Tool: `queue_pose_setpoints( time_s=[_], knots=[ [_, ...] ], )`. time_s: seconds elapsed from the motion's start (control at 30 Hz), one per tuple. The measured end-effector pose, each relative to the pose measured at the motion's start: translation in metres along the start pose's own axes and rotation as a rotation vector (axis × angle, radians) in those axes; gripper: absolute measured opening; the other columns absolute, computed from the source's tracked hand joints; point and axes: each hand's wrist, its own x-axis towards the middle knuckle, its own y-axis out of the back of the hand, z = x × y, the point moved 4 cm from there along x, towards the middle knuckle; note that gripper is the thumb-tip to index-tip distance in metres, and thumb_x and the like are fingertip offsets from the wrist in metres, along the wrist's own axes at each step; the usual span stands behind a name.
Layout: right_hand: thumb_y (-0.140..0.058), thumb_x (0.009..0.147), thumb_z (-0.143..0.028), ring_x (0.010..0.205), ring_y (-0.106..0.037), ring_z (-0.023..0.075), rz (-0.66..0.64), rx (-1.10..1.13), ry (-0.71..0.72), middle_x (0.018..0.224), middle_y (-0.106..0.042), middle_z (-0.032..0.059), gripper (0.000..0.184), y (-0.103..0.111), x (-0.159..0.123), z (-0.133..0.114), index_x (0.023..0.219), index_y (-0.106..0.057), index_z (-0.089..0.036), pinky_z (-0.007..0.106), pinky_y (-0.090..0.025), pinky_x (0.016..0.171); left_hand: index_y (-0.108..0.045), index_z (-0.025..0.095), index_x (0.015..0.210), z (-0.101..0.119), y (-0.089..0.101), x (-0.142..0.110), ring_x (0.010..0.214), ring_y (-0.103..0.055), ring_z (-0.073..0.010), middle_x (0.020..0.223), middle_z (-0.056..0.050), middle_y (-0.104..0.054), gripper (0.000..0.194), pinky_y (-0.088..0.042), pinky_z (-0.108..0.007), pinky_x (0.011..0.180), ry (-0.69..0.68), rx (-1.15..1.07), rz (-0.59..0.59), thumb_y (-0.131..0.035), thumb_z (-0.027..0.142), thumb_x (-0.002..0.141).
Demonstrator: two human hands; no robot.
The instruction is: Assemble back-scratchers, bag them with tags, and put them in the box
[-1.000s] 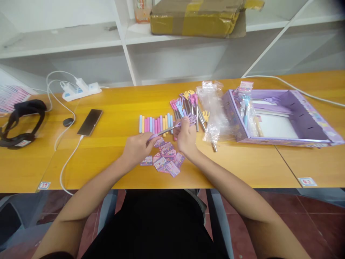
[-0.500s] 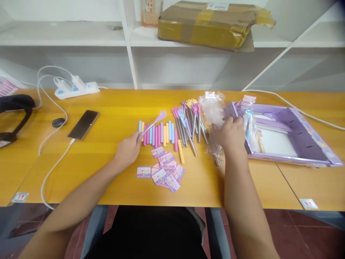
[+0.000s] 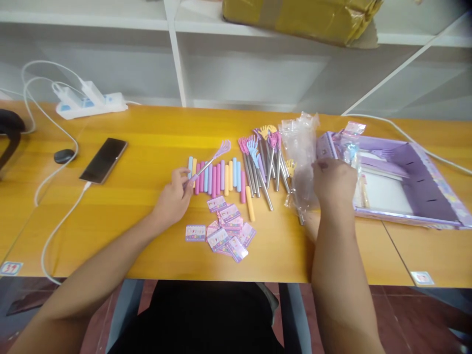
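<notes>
My left hand [image 3: 172, 197] is closed around the purple handle of a small back scratcher [image 3: 210, 161], its claw end pointing up and to the right. Beneath it lies a row of pink, blue, purple and yellow handle tubes [image 3: 217, 178]. Curled at the right edge of a pile of clear plastic bags [image 3: 299, 142], my right hand [image 3: 335, 181] pinches a bag; its fingertips are partly hidden. More back scratchers [image 3: 263, 162] with metal rods and coloured claws lie left of the bags. Printed cards [image 3: 228, 228] form a loose heap nearer me.
A purple open box [image 3: 424, 172] holding packaged pieces stands at the right. To the left are a phone [image 3: 103, 161] on a white cable, a dark mouse [image 3: 64, 156] and a power strip [image 3: 92, 104]. A taped carton [image 3: 302, 19] rests on the shelf above.
My right hand has moved right, away from the middle of the bag pile to its edge beside the box. My left hand still holds the back scratcher. The view has tilted down slightly.
</notes>
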Motion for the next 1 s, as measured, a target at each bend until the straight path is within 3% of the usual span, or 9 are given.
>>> queue_pose_setpoints(
  time_s=[0.17,0.37,0.47,0.53,0.63,0.77,0.87,0.93,1.0],
  knots=[
    [-0.050,0.101,-0.024,0.079,-0.058,0.0242,0.254,0.201,0.269,0.105,-0.069,0.0193,0.047,0.018,-0.021,-0.049,0.137,-0.078,-0.014,0.042,-0.048,0.084,-0.054,0.025,0.112,0.012,-0.004,-0.007,0.087,-0.065,-0.0195,0.100,-0.004,-0.071,0.009,-0.050,-0.035,0.083,-0.091,-0.232,-0.087,-0.050,0.026,0.105],
    [-0.058,0.104,-0.017,0.080,-0.056,0.0221,-0.123,0.354,0.942,0.092,-0.065,0.0073,0.048,0.007,-0.110,-0.153,0.148,-0.071,-0.035,0.038,-0.047,0.076,-0.064,0.023,0.115,0.029,-0.023,-0.024,0.106,-0.069,-0.0227,0.109,-0.008,-0.070,0.022,-0.055,-0.036,0.097,-0.125,-0.626,-0.349,-0.068,0.037,0.099],
    [-0.054,0.109,-0.014,0.085,-0.061,0.0216,-0.235,0.387,1.255,0.098,-0.071,0.0066,0.041,0.005,-0.151,-0.182,0.140,-0.073,-0.033,0.037,-0.047,0.074,-0.065,0.022,0.124,0.032,-0.031,-0.030,0.108,-0.069,-0.0235,0.116,-0.008,-0.070,0.036,-0.056,-0.035,0.094,-0.127,-0.661,-0.369,-0.075,0.043,0.096],
    [-0.054,0.111,-0.018,0.088,-0.063,0.0216,-0.258,0.441,1.339,0.102,-0.073,0.0067,0.030,0.006,-0.162,-0.188,0.128,-0.076,-0.029,0.037,-0.049,0.076,-0.066,0.022,0.122,0.031,-0.032,-0.031,0.092,-0.068,-0.0197,0.107,-0.005,-0.069,0.036,-0.056,-0.031,0.080,-0.091,-0.653,-0.363,-0.076,0.046,0.096],
    [-0.055,0.112,-0.029,0.088,-0.066,0.0219,-0.309,0.581,1.268,0.099,-0.074,0.0065,0.021,0.007,-0.158,-0.184,0.109,-0.076,-0.027,0.039,-0.051,0.078,-0.065,0.023,0.111,0.027,-0.034,-0.030,0.055,-0.043,-0.0098,0.075,0.004,-0.053,0.034,-0.036,-0.023,0.051,0.016,-0.769,-0.393,-0.067,0.056,0.102],
    [-0.049,0.114,-0.041,0.077,-0.062,0.0205,-0.417,0.793,0.811,0.082,-0.067,0.0052,0.036,0.000,-0.132,-0.169,0.087,-0.067,-0.025,0.038,-0.050,0.072,-0.058,0.023,0.097,0.022,-0.036,-0.027,0.047,-0.021,-0.0057,0.064,0.010,-0.034,0.039,-0.018,-0.021,0.046,0.082,-0.958,-0.430,-0.070,0.060,0.100],
    [-0.059,0.108,-0.056,0.070,-0.061,0.0165,-0.675,1.057,0.452,0.091,-0.070,0.0030,0.033,-0.015,-0.127,-0.167,0.111,-0.067,-0.025,0.033,-0.050,0.066,-0.053,0.023,0.092,0.022,-0.040,-0.029,0.048,-0.020,-0.0055,0.061,0.012,-0.029,0.043,-0.019,-0.021,0.047,0.094,-1.010,-0.521,-0.074,0.060,0.098],
    [-0.068,0.101,-0.064,0.065,-0.058,0.0141,-0.861,1.235,0.319,0.093,-0.071,0.0010,0.046,-0.024,-0.132,-0.172,0.126,-0.064,-0.026,0.030,-0.049,0.060,-0.053,0.023,0.091,0.024,-0.042,-0.033,0.048,-0.024,-0.0057,0.063,0.011,-0.034,0.044,-0.021,-0.021,0.047,0.092,-0.975,-0.572,-0.075,0.061,0.096],
    [-0.073,0.097,-0.065,0.063,-0.055,0.0134,-0.965,1.323,0.252,0.085,-0.067,-0.0013,0.047,-0.031,-0.139,-0.177,0.121,-0.067,-0.025,0.028,-0.047,0.058,-0.056,0.022,0.091,0.028,-0.042,-0.036,0.050,-0.030,-0.0065,0.066,0.008,-0.040,0.043,-0.025,-0.022,0.049,0.065,-0.890,-0.583,-0.076,0.060,0.095]
  ],
)
